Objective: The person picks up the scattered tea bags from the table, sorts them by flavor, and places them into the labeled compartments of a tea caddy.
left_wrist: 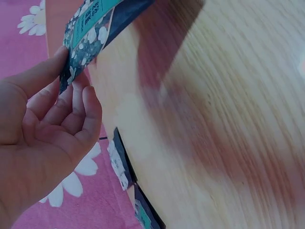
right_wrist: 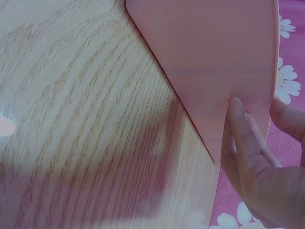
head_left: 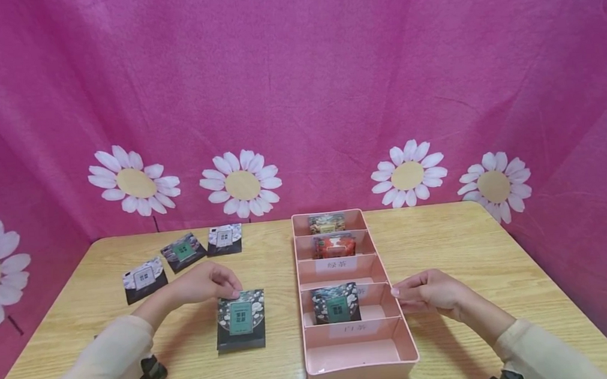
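My left hand (head_left: 207,282) pinches the top edge of a dark tea sachet (head_left: 241,321) with a green label and white flowers. In the left wrist view the thumb lies on one face of this sachet (left_wrist: 88,38), fingers behind it. A pink divided box (head_left: 361,377) stands to its right. My right hand (head_left: 433,292) touches the box's right side, fingers straight along the outer wall (right_wrist: 209,62), thumb near the rim. A matching green-labelled sachet (head_left: 336,304) leans in the second compartment from the front. The front compartment holds no sachet.
Left of the box, toward the back, lie two white-and-black sachets (head_left: 146,280) (head_left: 224,239) and a dark green-labelled sachet (head_left: 183,251). A red sachet (head_left: 335,247) and a yellowish sachet (head_left: 326,223) sit in the box's rear compartments. A pink flowered cloth (head_left: 295,94) hangs behind the wooden table (head_left: 471,247).
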Tool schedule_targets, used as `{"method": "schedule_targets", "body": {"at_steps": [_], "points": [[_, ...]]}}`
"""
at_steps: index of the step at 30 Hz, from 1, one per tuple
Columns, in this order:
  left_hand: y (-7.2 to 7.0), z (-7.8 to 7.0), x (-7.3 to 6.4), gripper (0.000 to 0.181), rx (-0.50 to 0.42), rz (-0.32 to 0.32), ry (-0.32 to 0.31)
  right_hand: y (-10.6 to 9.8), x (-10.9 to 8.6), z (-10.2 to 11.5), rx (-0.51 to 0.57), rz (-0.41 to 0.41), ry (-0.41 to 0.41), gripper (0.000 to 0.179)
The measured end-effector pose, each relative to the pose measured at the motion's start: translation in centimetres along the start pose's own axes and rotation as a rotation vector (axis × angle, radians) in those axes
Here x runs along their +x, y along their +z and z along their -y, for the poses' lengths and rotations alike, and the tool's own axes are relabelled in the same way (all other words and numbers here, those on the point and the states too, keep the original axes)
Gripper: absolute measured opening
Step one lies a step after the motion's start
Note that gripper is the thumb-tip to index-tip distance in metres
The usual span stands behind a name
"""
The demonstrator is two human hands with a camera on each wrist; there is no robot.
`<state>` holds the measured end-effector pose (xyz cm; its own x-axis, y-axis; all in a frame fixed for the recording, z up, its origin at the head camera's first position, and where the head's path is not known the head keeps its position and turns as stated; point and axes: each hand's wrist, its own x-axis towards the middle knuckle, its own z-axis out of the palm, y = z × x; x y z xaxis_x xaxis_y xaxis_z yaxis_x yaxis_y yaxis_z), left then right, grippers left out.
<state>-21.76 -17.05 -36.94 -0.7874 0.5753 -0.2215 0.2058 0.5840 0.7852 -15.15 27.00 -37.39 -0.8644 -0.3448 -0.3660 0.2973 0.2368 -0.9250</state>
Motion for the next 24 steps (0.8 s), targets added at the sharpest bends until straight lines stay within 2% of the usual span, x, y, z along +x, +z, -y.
{"method": "schedule_targets", "body": {"at_steps": [7, 14, 24], "points": [[-0.2, -0.7, -0.2, 0.016, -0.004, -0.018, -0.016, 0.0, 0.2, -0.1, -0.011, -0.002, -0.002, 0.045], [-0.4, -1.3, -0.2, 0.016, 0.014, -0.023, -0.009, 0.0, 0.1, -0.2, -0.019, 0.005, -0.011, 0.045], [-0.7, -2.8, -0.2, 0.014, 0.028, -0.036, 0.017, 0.0, 0.1, -0.1, -0.032, 0.009, -0.011, 0.047]]}}
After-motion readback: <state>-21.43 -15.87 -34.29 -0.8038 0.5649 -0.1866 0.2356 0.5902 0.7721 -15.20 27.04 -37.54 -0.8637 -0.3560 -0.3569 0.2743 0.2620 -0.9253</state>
